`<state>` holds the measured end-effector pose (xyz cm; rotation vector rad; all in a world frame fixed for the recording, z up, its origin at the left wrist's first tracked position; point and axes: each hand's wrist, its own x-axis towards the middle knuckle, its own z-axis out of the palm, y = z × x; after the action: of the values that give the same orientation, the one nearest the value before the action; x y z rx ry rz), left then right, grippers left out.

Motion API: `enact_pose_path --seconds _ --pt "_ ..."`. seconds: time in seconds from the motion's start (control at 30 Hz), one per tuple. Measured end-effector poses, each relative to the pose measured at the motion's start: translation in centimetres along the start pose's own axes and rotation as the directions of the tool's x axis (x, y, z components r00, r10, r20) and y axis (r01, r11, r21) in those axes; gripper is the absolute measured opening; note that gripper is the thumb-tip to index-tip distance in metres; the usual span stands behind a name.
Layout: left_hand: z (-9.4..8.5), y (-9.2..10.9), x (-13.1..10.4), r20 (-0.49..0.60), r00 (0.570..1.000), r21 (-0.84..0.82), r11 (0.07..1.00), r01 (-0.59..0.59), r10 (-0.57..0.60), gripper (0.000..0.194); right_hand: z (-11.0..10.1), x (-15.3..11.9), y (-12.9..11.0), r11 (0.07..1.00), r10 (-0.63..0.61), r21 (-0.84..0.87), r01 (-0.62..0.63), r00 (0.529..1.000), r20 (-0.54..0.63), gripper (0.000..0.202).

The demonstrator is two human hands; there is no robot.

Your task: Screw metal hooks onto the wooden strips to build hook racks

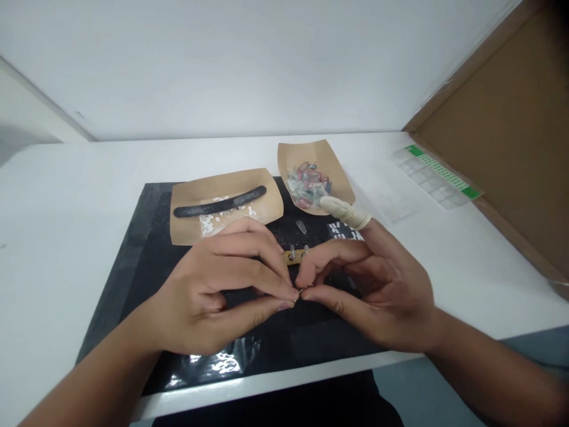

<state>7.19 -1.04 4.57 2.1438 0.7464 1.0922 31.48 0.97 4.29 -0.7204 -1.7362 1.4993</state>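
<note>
Over the black mat (249, 365), my left hand (213, 290) and my right hand (377, 284) meet, thumbs and index fingers closed in a pinch. Between the fingertips shows a sliver of a tiny thin thing (304, 290), mostly covered and too small to name. My right hand has a pale finger cot (344, 212) on one raised finger. Just behind the fingertips lies a yellow strip (291, 258) with small clear pieces standing upright on it, partly hidden by both hands. Farther back, a loose clear nail tip (301, 226) rests on the mat.
A brown paper tray (182, 231) holds a curved black nail file (220, 201) and white scraps. Another paper tray (340, 172) contains several coloured and clear nail tips. White pieces (342, 231) lie near my right hand. A green-edged clear sheet (440, 178) rests beside a cardboard panel (498, 142).
</note>
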Motion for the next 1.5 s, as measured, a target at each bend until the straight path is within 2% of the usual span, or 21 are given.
enact_pose_path --seconds 0.1,0.23,0.33,0.43,0.67,0.97,1.3,1.5 --pt "-0.1 -0.1 0.1 0.033 0.999 0.026 1.000 0.008 -0.009 0.015 -0.1 0.2 0.1 1.000 0.026 -0.005 -0.026 0.999 0.025 0.068" --pt "0.1 -0.1 0.0 0.035 0.999 0.049 0.998 0.033 -0.035 0.014 0.0 0.4 0.2 0.994 0.088 0.062 -0.087 0.996 -0.015 0.065" --pt "0.4 -0.1 -0.2 0.022 0.993 0.064 0.991 0.114 -0.116 0.010 0.2 0.5 0.3 0.984 0.144 0.116 -0.137 0.988 -0.058 0.070" --pt "0.9 -0.1 -0.6 0.011 0.980 0.087 0.976 0.198 -0.199 0.008 0.3 0.7 0.4 0.972 0.198 0.144 -0.185 0.976 -0.086 0.066" --pt "1.5 -0.3 -1.0 0.009 0.963 0.063 0.962 0.267 -0.268 0.010 0.1 1.0 0.5 0.968 0.225 0.139 -0.209 0.968 -0.111 0.060" --pt "2.3 -0.1 -0.9 -0.083 0.968 0.140 0.958 0.248 -0.239 0.015 0.4 1.2 1.1 0.965 0.232 0.162 -0.208 0.961 -0.152 0.034" --pt "3.1 0.0 -0.4 -0.169 0.970 0.183 0.962 0.204 -0.173 0.016 0.5 1.1 1.4 0.964 0.218 0.180 -0.195 0.968 -0.121 0.032" --pt "3.6 0.1 -0.1 -0.235 0.943 0.082 0.962 0.262 -0.237 0.019 0.4 1.1 1.4 0.967 0.173 0.206 -0.151 0.980 -0.095 0.032"
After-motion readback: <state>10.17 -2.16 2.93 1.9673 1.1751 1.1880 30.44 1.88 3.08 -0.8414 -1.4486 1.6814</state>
